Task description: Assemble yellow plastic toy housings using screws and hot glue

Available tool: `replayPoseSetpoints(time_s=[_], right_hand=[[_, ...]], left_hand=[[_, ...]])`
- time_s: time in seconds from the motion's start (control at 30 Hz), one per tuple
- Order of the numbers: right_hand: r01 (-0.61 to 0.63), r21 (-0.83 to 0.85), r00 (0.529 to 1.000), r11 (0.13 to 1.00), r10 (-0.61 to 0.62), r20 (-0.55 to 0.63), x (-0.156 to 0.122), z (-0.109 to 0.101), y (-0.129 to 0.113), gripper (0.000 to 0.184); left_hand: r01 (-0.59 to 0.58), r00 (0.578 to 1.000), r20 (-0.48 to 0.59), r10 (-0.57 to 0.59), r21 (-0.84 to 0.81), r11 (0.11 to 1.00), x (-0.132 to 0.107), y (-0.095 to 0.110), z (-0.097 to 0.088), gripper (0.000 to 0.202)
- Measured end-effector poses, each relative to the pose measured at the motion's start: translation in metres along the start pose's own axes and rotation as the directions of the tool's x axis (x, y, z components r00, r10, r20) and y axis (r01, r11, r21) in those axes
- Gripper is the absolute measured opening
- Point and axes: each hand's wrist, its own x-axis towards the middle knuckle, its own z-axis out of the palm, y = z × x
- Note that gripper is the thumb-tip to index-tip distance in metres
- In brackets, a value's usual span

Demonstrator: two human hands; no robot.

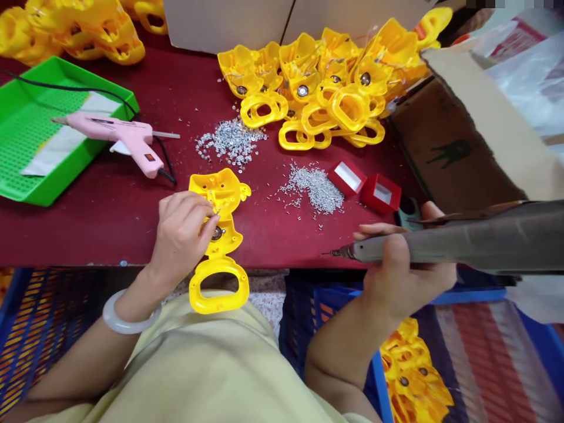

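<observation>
My left hand (180, 235) rests on a yellow moulded plastic piece (229, 238) with a ring-shaped handle and a round metal part. Its fingertips pinch at something small and thin near the piece's upper part. The piece lies on the edge of a dark red table (106, 235), its handle overhanging towards me. My right hand (396, 264) grips a grey electric screwdriver (445, 247), whose metal bit (339, 252) points left, well apart from the yellow piece. Two heaps of tiny silver screws (312, 188) lie beyond the tool's tip.
A pink glue gun (118, 138) lies across a green tray (39, 147), with black cord running along the table. Small red boxes (365, 188) stand by a heap of yellow pieces (317, 88). A cardboard box (458, 135) stands at right; blue crates (335, 311) sit below the table.
</observation>
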Motion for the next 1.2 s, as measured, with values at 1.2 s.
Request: replayPoseSetpoints(time_s=[1.2], right_hand=[[0.081,0.408,0.996,0.91,-0.062,-0.06,0.036,0.162,0.018,0.017]], left_hand=[[-0.105,0.994,-0.046,0.1,-0.107,0.989,0.016,-0.004,-0.001,0.007]])
